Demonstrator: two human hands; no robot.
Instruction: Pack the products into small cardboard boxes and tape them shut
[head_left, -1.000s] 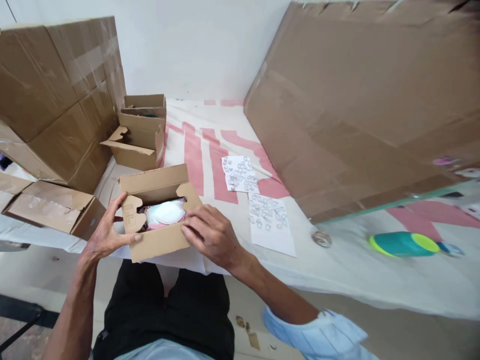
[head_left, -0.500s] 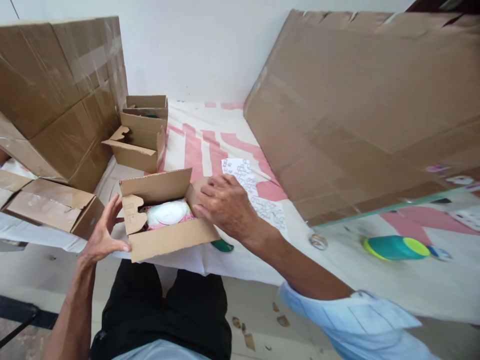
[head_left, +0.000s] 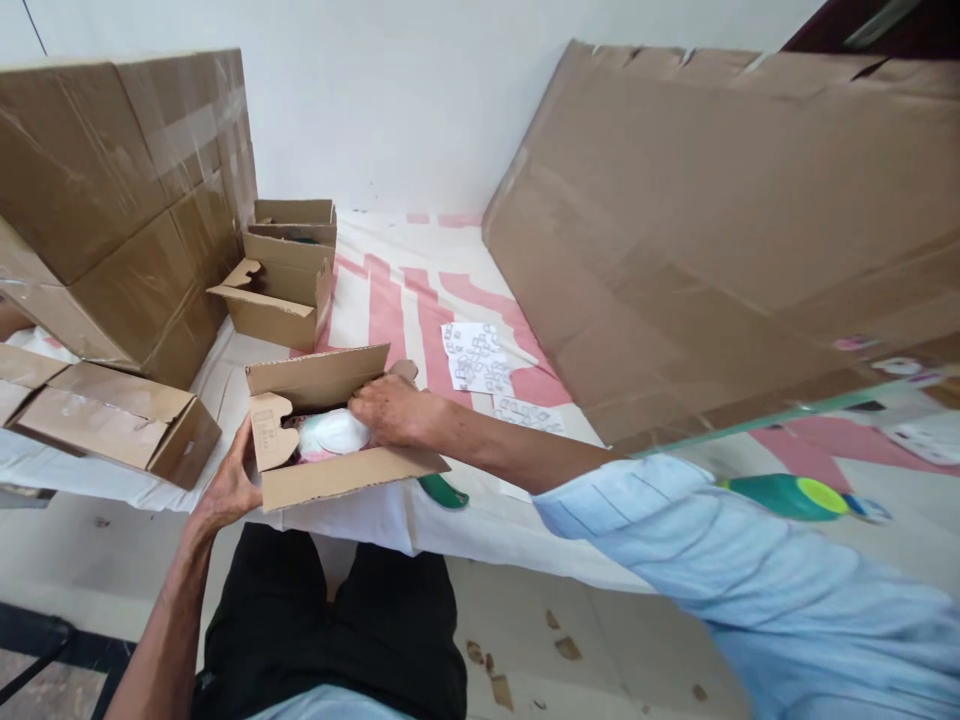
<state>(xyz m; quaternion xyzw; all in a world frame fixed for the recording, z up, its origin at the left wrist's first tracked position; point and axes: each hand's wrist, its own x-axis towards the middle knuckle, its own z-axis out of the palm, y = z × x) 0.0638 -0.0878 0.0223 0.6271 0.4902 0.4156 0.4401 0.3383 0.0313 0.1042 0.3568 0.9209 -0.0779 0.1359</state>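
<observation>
The table (head_left: 517, 545) carries a white-and-red cloth. A large cardboard panel (head_left: 712, 240) stands on its right side; a tall taped carton (head_left: 97, 180) stands on its left. A low closed carton (head_left: 105, 415) lies in front of the taped carton. The open carton (head_left: 345, 478) is at the table's front edge, flaps raised, between both hands. A smaller-looking rear carton (head_left: 274, 315), also open, is behind it. Left hand (head_left: 231, 480): thumb and fingers apart, spread against the open carton's left end. Right hand (head_left: 390, 408): reaches over the right end, fingers curled beside the white object (head_left: 330, 433); whether they grip cannot be told, as the tips are hidden. The white object lies inside the open carton. A printed sheet (head_left: 476, 360) lies beyond. A green object (head_left: 444, 491) shows beside the front flap.
</observation>
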